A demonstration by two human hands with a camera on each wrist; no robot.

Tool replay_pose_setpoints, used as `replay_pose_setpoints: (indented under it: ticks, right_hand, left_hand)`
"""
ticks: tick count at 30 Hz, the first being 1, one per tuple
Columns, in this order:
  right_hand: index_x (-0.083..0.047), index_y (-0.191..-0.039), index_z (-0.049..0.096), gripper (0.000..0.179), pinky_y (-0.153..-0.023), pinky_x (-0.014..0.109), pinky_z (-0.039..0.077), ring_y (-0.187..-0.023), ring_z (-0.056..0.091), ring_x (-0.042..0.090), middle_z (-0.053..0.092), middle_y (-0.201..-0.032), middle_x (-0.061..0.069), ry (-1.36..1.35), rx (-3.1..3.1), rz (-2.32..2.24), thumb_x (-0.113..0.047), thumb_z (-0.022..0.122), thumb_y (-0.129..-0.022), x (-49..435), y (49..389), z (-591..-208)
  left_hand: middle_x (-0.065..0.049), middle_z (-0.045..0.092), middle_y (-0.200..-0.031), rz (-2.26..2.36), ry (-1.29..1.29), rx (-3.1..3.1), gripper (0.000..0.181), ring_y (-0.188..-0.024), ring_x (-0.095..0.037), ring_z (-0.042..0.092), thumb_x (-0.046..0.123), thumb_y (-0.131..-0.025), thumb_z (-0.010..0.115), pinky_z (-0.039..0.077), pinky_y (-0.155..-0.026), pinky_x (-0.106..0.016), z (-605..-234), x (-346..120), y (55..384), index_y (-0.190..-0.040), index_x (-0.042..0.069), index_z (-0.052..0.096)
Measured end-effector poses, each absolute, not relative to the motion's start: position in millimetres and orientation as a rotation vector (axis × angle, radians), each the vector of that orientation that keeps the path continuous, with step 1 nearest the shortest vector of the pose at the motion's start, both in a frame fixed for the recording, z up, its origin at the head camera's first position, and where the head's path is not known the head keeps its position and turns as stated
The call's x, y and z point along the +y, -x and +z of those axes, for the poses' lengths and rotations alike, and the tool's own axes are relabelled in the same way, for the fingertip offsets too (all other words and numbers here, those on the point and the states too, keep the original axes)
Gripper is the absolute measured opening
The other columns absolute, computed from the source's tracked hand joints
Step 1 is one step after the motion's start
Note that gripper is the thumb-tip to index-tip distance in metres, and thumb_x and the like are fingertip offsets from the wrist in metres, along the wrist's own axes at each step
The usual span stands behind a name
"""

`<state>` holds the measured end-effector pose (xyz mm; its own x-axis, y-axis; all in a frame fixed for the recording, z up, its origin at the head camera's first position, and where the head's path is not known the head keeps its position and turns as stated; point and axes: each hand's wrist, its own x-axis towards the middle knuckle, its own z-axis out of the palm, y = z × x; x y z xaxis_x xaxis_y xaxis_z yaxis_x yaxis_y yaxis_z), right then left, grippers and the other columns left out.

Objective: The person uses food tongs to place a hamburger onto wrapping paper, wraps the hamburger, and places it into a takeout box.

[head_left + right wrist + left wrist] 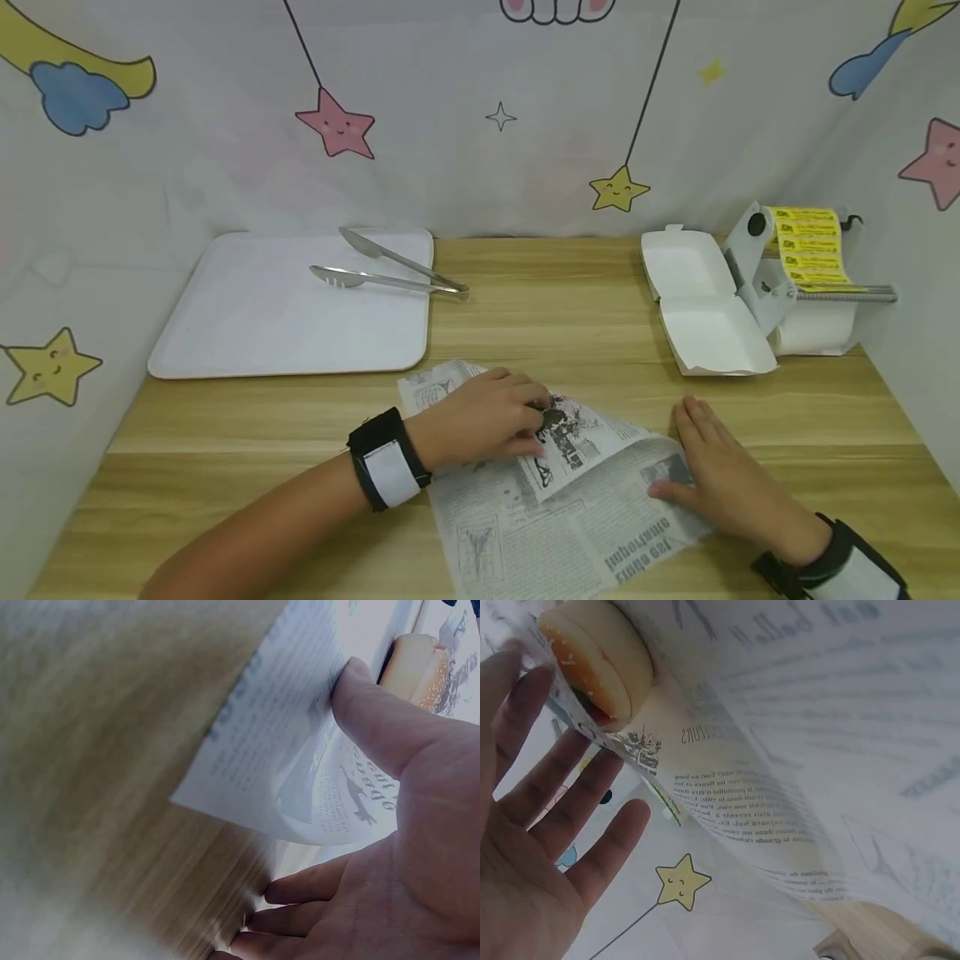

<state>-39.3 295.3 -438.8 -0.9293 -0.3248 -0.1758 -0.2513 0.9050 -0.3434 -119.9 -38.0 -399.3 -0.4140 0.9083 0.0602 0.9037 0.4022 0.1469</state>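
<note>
A sheet of newspaper-print wrapping paper [547,533] lies on the table, its far part folded over toward the front. Inside the fold is a sesame-bun burger [622,664], visible in both wrist views but hidden in the head view. My left hand [487,421] rests on the folded part, fingers bent loosely over it; in the left wrist view the fingers stretch along the paper's edge beside the bun. At the sheet's right edge lies my right hand [731,483], fingers extended along the table. Its thumb touches the paper, near a raised, curving fold.
Metal tongs [397,271] lie across the right side of a white tray [247,325] at the back left. At the back right, a white clamshell box [712,333] stands open beside a dispenser [765,275] with a roll of yellow labels [810,246]. A printed curtain [450,158] closes off the back.
</note>
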Motion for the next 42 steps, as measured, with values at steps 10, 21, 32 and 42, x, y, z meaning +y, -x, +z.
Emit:
replay_pose_setpoints:
  ticks: [10, 21, 32, 42]
  right_hand:
    - [0.021, -0.149, 0.026, 0.108, -0.113, 0.069, 0.023, -0.144, 0.019, 0.059, 0.018, -0.156, 0.043, 0.423, 2.859, -0.47, -0.042, 0.083, -0.082, 295.0, 42.7, -439.4]
    - [0.004, -0.138, 0.053, 0.078, -0.103, 0.061, 0.044, -0.132, 0.048, 0.046, 0.046, -0.148, 0.029, 0.683, 3.098, -0.532, -0.037, 0.086, -0.081, 259.0, 21.1, -412.8]
    - [-0.01, -0.139, 0.06, 0.067, -0.09, 0.048, 0.052, -0.121, 0.055, 0.034, 0.052, -0.143, 0.019, 1.193, 3.13, -0.268, -0.063, 0.049, -0.1, 205.1, -16.2, -430.2]
    - [-0.009, -0.152, 0.045, 0.082, -0.095, 0.051, 0.048, -0.135, 0.047, 0.038, 0.048, -0.15, 0.022, 0.987, 2.855, -0.124, -0.068, 0.052, -0.095, 207.0, -17.6, -444.2]
  left_hand:
    - [0.006, 0.061, -0.123, 0.176, -1.701, 2.665, 0.027, -0.119, -0.013, 0.057, 0.036, -0.095, 0.072, 0.047, -0.1, -0.035, -402.3, -24.5, 123.9, -0.12, 0.026, 0.069]
    - [0.004, 0.063, -0.128, 0.307, -1.618, 2.584, 0.027, -0.121, -0.014, 0.056, 0.035, -0.094, 0.073, 0.044, -0.107, -0.037, -405.2, -22.9, 133.5, -0.119, 0.025, 0.074]
    - [0.003, 0.062, -0.123, 0.317, -1.631, 2.594, 0.023, -0.119, -0.015, 0.055, 0.032, -0.093, 0.076, 0.042, -0.109, -0.034, -400.4, -20.0, 137.2, -0.115, 0.024, 0.074]
    - [0.003, 0.061, -0.123, 0.324, -1.619, 2.602, 0.024, -0.118, -0.016, 0.055, 0.033, -0.093, 0.076, 0.044, -0.106, -0.034, -407.4, -21.2, 132.9, -0.115, 0.024, 0.074]
